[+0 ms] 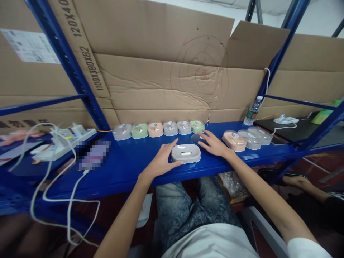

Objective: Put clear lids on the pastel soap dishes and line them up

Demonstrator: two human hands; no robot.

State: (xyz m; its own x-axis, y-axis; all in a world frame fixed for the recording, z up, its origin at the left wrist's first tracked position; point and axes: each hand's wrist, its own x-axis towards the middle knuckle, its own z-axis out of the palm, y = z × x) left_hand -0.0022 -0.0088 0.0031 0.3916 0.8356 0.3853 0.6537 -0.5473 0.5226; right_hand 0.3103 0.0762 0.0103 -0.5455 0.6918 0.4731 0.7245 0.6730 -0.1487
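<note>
A light grey oval case (185,154), like a soap box with a pale pill-shaped piece in its centre, rests on the blue shelf in front of me. My left hand (162,159) is at its left end, thumb along the front and fingers stretched out behind, spread rather than clenched. Just behind the case's right side, my right hand (213,143) has its fingertips and thumb on a clear oval lid (197,139). That lid is tilted and partly covered by the fingers.
Along the back stands a row of lidded cases, including a green case (139,131) and a peach case (155,130). Another peach case (233,140) and clear-topped cases (249,139) sit right, near a water bottle (253,111). Cables and a power strip (64,143) lie left.
</note>
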